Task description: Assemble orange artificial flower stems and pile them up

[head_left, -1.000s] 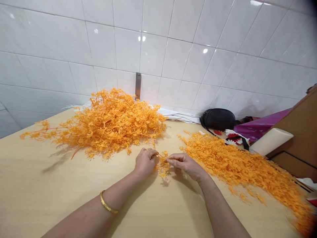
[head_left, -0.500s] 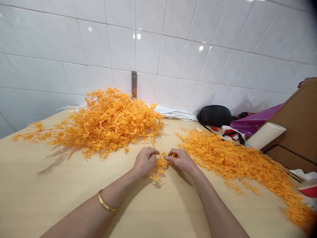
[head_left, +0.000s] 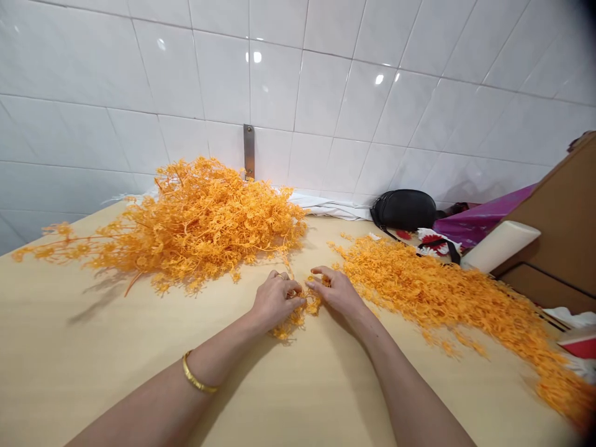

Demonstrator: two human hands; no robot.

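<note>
My left hand (head_left: pixel 275 303), with a gold bangle at the wrist, is closed on a small orange flower sprig (head_left: pixel 289 326) low over the table. Close by on the right, my right hand (head_left: pixel 339 292) has curled fingers with orange florets (head_left: pixel 325 281) showing inside them. More of the sprig shows between the two hands; its stem is mostly hidden by the fingers. Behind my left hand rises a big bushy heap of orange branches (head_left: pixel 214 217). A long, flat pile of loose orange florets (head_left: pixel 433 292) stretches away beside my right hand.
A black pouch (head_left: pixel 404 209) sits against the tiled wall (head_left: pixel 321 81). To the right are red and white flowers (head_left: pixel 431 241), a cream roll (head_left: pixel 505 246), purple wrapping (head_left: pixel 484 214) and a cardboard box (head_left: pixel 554 230). White cloth (head_left: pixel 333 207) lies along the table's back edge.
My right fingers have shifted up and spread a little, with florets now showing inside them. My left hand has turned slightly over the sprig. The view has shifted slightly.
</note>
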